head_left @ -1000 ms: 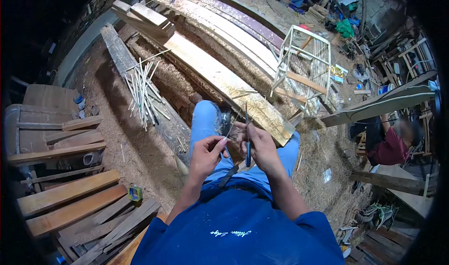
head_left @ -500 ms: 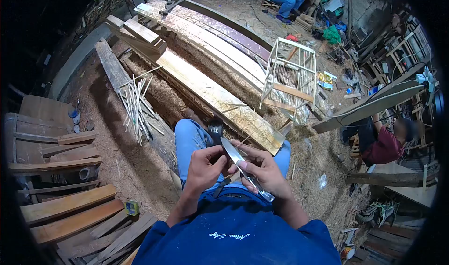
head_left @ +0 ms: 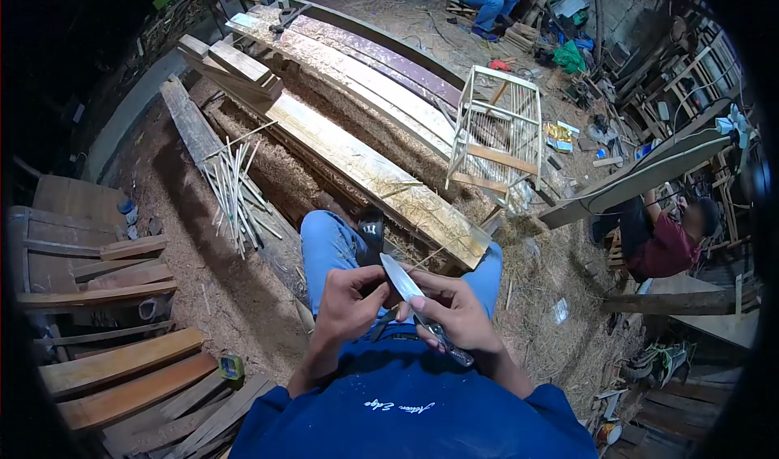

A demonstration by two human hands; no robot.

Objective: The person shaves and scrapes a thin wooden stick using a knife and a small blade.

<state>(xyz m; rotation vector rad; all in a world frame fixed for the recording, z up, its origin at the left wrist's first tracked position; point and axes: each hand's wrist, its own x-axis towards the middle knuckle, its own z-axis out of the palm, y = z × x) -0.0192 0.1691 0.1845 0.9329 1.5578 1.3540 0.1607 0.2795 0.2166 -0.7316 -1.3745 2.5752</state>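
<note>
My right hand (head_left: 454, 313) is closed round the handle of a knife (head_left: 400, 280), its bright blade pointing up and away from me. Close to the blade's left side, my left hand (head_left: 353, 301) is pinched; whatever lies between its fingertips is too small to name. Both hands are above my lap, between my knees. Beyond them a long pale plank (head_left: 349, 155) runs up to the left. A bundle of thin sticks (head_left: 235, 195) rests on a grey weathered board (head_left: 188, 118) left of my knees.
A slatted wooden cage (head_left: 499, 130) stands beyond the plank's near end. Wood pieces (head_left: 122, 358) and a yellow tape measure (head_left: 231, 367) lie at left. One person (head_left: 661, 244) sits at right, another (head_left: 491, 1) at the far top. Shavings cover the ground.
The knife and my right hand have shifted slightly to the left, and the blade has turned a little. My left hand remains pinched beside it. The view has moved slightly.
</note>
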